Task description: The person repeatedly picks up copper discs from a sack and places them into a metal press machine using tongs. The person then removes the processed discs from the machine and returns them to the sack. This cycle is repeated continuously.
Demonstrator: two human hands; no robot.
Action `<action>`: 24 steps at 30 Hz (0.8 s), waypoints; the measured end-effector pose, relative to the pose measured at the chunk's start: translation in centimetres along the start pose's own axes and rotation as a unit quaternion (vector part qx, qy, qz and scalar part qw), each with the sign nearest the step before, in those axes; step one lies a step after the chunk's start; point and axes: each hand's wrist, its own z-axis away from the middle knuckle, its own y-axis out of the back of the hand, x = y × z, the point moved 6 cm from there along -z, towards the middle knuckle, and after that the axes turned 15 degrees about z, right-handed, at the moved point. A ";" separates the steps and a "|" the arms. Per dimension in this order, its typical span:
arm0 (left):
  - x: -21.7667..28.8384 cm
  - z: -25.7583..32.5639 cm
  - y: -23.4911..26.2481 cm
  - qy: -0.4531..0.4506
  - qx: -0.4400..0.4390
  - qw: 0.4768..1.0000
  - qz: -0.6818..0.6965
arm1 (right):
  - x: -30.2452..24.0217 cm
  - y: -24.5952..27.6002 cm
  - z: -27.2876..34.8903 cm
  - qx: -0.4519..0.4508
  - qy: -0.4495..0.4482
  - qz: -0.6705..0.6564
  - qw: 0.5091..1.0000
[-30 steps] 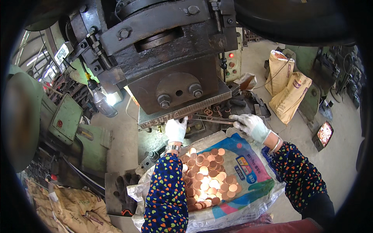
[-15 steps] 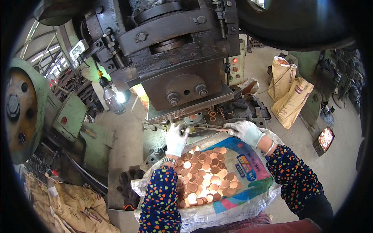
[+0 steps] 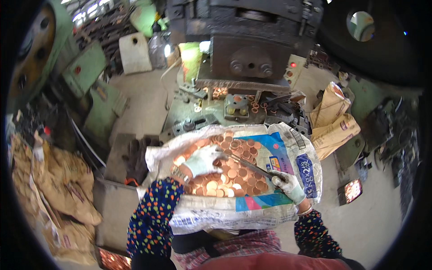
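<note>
A pile of round copper discs (image 3: 234,173) lies on a white plastic woven sack (image 3: 198,215) with blue and pink print. My left hand (image 3: 202,161), in a white glove, is over the left part of the pile, its fingers stretched out and apart among the discs. At the sack's right side, my gloved right hand (image 3: 288,185) is closed around the handle end of long metal tweezers (image 3: 252,167). Their thin arms slant up and left across the discs, the tips close to my left fingertips. Whether the tips hold a disc cannot be made out.
Beyond the sack stands a dark press (image 3: 249,58) with a small die block (image 3: 236,105) beneath its ram. Copper rings (image 3: 255,108) hang or lie beside the die. Brown paper sacks (image 3: 335,128) stand at right, others (image 3: 63,180) at left. A dark glove (image 3: 139,157) lies left.
Both hands have come back from under the press ram to the sack. My left hand now lies over the discs, while the right still holds the tweezers. The view has tilted downward.
</note>
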 end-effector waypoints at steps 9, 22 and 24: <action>-0.3 0.5 1.5 0.009 0.022 0.992 0.120 | 1.2 -0.7 -0.6 -0.032 -0.037 -0.134 0.990; 0.2 1.1 0.6 -0.032 -0.047 0.997 0.055 | 2.0 -0.9 -1.2 -0.021 0.008 -0.126 0.992; 0.6 1.1 0.5 -0.053 -0.034 0.998 0.029 | 2.2 -1.0 -1.6 -0.022 0.006 -0.117 0.993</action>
